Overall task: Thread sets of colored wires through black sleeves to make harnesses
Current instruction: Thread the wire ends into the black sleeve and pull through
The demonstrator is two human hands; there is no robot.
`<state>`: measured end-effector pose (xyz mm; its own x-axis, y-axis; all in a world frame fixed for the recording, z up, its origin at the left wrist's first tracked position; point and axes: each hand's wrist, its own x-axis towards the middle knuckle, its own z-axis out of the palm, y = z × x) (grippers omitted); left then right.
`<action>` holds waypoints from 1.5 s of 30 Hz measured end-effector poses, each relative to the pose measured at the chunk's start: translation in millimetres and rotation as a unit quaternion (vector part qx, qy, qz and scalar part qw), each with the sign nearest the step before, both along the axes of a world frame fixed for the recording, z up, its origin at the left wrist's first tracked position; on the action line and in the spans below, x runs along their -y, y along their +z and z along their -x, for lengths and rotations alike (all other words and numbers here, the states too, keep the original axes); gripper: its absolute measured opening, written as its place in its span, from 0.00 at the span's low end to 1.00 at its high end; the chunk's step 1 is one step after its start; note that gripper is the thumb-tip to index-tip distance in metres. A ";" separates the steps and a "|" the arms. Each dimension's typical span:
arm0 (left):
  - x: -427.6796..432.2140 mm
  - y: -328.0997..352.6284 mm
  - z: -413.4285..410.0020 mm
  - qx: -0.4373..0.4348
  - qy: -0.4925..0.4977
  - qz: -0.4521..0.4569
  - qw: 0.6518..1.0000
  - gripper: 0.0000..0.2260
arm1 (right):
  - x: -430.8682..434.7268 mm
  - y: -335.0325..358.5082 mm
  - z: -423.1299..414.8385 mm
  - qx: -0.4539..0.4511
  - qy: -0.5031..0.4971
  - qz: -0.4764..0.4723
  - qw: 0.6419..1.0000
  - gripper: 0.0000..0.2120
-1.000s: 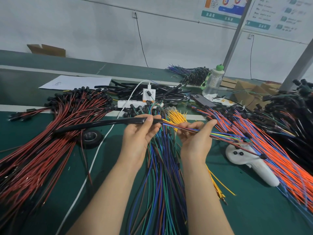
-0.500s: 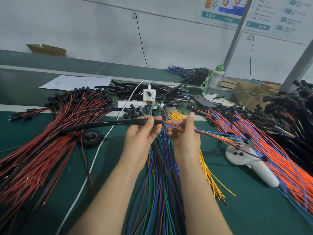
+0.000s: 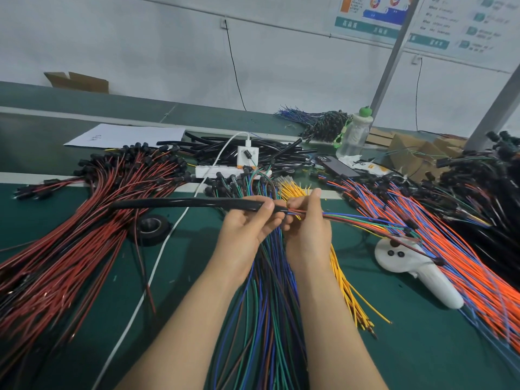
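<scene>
A long black sleeve (image 3: 180, 203) stretches left from my left hand (image 3: 247, 225), which grips its right end above the green table. A bundle of colored wires (image 3: 357, 219) enters that sleeve end from the right. My right hand (image 3: 306, 223) pinches the bundle right beside the sleeve mouth, almost touching my left hand. The wires trail off right over the orange and blue pile. Below my hands lies a heap of blue, green and brown wires (image 3: 264, 311).
Red and black wires (image 3: 70, 243) fan over the left. Orange and blue wires (image 3: 461, 249) cover the right. Yellow wires (image 3: 349, 294), a white controller (image 3: 416, 271), a tape roll (image 3: 150, 226), a power strip (image 3: 225, 170), spare black sleeves (image 3: 278, 153) and a bottle (image 3: 353, 133) lie around.
My right hand slid left along the wire bundle until it met my left hand at the sleeve mouth, feeding the wires further into the sleeve.
</scene>
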<state>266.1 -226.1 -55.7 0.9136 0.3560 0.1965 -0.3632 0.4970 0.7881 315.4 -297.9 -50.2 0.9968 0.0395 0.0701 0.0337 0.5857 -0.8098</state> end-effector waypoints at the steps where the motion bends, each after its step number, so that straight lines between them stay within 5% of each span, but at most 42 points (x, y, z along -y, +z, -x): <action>1: 1.0 -1.2 -0.3 -0.004 -0.001 -0.009 1.000 0.03 | -1.6 -1.3 0.2 -0.005 0.010 0.003 1.000 0.23; 6: 4.2 -1.4 -0.7 0.003 0.035 -0.040 0.999 0.07 | -5.7 -1.5 2.7 -0.031 0.075 0.058 0.995 0.19; 11: -16.2 3.2 -0.2 0.005 0.091 -0.006 0.996 0.06 | 33.3 9.7 -8.4 -0.064 0.002 -0.251 0.966 0.21; 18: 11.0 -3.7 -2.8 -0.017 0.072 -0.086 0.994 0.04 | -7.0 -3.5 1.9 -0.086 0.019 -0.022 0.996 0.21; 24: -9.9 3.3 -2.2 0.002 0.077 0.022 0.997 0.05 | 20.4 0.2 -7.8 -0.112 0.063 -0.297 0.946 0.18; 30: 7.0 -3.9 -1.9 -0.004 0.054 -0.036 0.998 0.04 | -10.8 -4.5 2.7 -0.096 0.047 -0.052 0.993 0.25; 37: -1.2 -0.8 -1.2 0.006 0.035 0.039 0.999 0.07 | 6.2 0.9 -0.8 -0.104 0.088 -0.235 0.963 0.17; 45: 9.7 -4.3 -1.0 -0.005 0.006 -0.001 1.000 0.06 | 0.8 1.0 -0.5 -0.104 0.022 -0.145 0.984 0.23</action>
